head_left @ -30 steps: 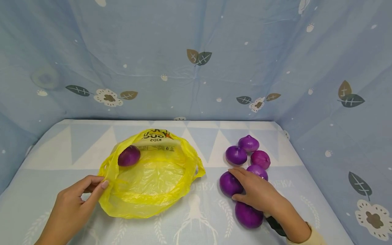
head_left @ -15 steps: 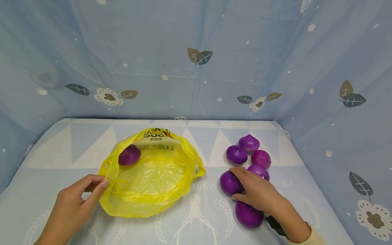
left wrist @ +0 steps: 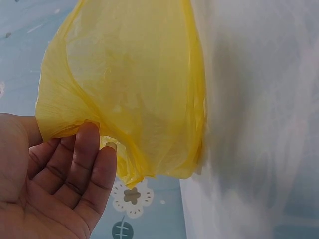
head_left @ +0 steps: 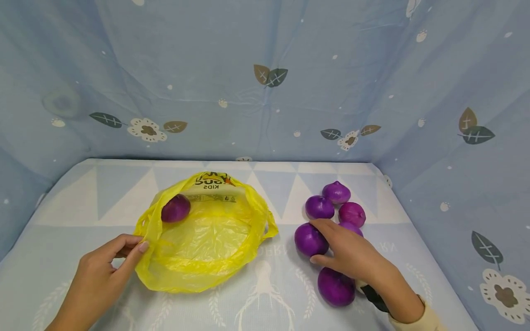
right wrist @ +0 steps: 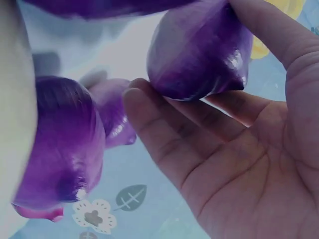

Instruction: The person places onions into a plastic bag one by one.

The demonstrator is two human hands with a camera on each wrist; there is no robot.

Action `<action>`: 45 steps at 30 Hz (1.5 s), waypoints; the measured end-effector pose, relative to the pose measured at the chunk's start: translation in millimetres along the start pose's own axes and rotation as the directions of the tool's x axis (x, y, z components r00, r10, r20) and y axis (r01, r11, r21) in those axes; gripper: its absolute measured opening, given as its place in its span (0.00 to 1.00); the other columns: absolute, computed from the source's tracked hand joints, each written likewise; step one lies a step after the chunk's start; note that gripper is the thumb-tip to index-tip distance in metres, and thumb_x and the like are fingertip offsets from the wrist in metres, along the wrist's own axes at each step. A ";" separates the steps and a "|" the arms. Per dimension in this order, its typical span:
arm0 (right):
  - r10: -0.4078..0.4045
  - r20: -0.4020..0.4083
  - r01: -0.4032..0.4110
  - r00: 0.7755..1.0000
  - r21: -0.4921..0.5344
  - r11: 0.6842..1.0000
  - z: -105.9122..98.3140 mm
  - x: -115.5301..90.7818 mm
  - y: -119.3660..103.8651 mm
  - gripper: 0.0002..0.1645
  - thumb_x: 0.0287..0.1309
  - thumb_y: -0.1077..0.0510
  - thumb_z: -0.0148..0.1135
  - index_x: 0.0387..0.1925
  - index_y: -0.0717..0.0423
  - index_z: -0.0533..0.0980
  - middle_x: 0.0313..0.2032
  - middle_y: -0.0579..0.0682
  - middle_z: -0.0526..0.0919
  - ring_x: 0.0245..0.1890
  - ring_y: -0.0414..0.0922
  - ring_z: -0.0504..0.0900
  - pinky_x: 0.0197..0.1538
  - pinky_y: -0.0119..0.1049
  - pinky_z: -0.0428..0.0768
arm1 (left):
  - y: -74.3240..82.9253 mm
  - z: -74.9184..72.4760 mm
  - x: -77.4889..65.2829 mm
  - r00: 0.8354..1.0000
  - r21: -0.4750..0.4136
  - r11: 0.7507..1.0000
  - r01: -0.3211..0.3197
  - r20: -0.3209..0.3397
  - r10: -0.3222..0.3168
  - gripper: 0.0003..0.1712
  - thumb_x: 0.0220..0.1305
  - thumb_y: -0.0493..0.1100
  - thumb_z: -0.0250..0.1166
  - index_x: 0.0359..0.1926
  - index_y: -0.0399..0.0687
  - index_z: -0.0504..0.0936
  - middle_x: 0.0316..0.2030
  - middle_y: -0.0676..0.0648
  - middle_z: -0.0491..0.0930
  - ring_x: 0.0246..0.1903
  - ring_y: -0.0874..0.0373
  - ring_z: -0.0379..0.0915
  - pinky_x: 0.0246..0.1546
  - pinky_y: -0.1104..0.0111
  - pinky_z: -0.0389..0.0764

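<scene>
My left hand (head_left: 101, 278) pinches the rim of a yellow plastic bag (head_left: 207, 264) at its left side; the left wrist view shows the thin film of the bag (left wrist: 134, 89) between thumb and fingers. The bag's mouth gapes, and one purple onion (head_left: 175, 209) lies inside against the left wall. At the right, my right hand (head_left: 352, 253) grips a purple onion (head_left: 310, 240) with thumb and fingers around it. In the right wrist view this onion (right wrist: 199, 55) sits between the thumb and the fingers. Part of it is hidden by the hand in the head view.
Another large onion (head_left: 336, 287) lies just in front of the right hand. Behind the hand sit several more, among them a pointed onion (head_left: 336, 192) and a pinkish one (head_left: 352, 214). A patterned cloth (head_left: 265, 312) covers the table, and blue curtains (head_left: 232, 82) close off the back and sides.
My right hand has moved slightly back with its onion, which now stands apart from the onion in front. My left hand and the bag have hardly moved.
</scene>
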State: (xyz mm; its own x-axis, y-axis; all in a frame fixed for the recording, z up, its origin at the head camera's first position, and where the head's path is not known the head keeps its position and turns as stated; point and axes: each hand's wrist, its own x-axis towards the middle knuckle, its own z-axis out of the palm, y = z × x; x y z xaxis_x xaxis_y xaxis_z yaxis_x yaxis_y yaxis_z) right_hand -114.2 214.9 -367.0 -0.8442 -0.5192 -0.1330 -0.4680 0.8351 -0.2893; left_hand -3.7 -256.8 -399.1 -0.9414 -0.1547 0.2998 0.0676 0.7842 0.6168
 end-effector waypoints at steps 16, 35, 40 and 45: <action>-0.167 -0.075 0.167 0.983 -0.011 0.986 -25.4 10.7 -25.4 0.52 0.54 0.37 0.80 0.74 0.51 0.68 0.66 0.48 0.78 0.61 0.47 0.81 0.58 0.46 0.82 | 1.0 -0.2 -0.5 1.000 0.005 1.000 0.004 0.003 -0.004 0.03 0.72 0.44 0.71 0.44 0.54 0.86 0.32 0.59 0.85 0.34 0.73 0.75 0.24 0.71 0.74; -0.398 -0.006 0.396 0.918 -0.088 0.914 -42.1 34.4 -69.8 0.49 0.62 0.37 0.74 0.76 0.49 0.65 0.70 0.45 0.74 0.59 0.42 0.82 0.56 0.40 0.82 | -0.8 0.6 -1.6 1.000 0.001 1.000 -0.018 -0.007 0.018 0.03 0.71 0.43 0.71 0.43 0.54 0.86 0.32 0.60 0.84 0.34 0.73 0.76 0.25 0.74 0.73; -0.455 0.056 0.458 0.889 -0.154 0.875 -40.4 44.8 -92.2 0.48 0.65 0.36 0.70 0.77 0.52 0.64 0.70 0.50 0.74 0.59 0.46 0.83 0.55 0.41 0.83 | 0.0 0.4 -1.1 1.000 0.000 1.000 -0.017 -0.003 0.017 0.03 0.71 0.42 0.71 0.43 0.53 0.86 0.32 0.60 0.84 0.33 0.72 0.76 0.25 0.73 0.73; -0.508 0.123 0.522 0.853 -0.215 0.825 -40.1 55.1 -119.2 0.49 0.66 0.34 0.68 0.78 0.53 0.64 0.71 0.53 0.73 0.63 0.48 0.80 0.56 0.42 0.83 | -0.5 1.5 -0.7 1.000 -0.001 1.000 -0.012 -0.009 0.012 0.04 0.70 0.41 0.72 0.43 0.53 0.86 0.32 0.59 0.84 0.34 0.73 0.76 0.25 0.75 0.72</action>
State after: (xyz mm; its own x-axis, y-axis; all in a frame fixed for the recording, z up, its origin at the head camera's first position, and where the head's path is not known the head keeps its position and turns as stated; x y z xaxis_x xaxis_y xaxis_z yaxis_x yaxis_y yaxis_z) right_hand -115.4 94.0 -301.9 -0.4501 -0.8891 -0.0828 -0.8834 0.4569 -0.1039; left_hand -3.6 -256.3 -400.7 -0.9375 -0.1505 0.3136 0.0792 0.7855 0.6137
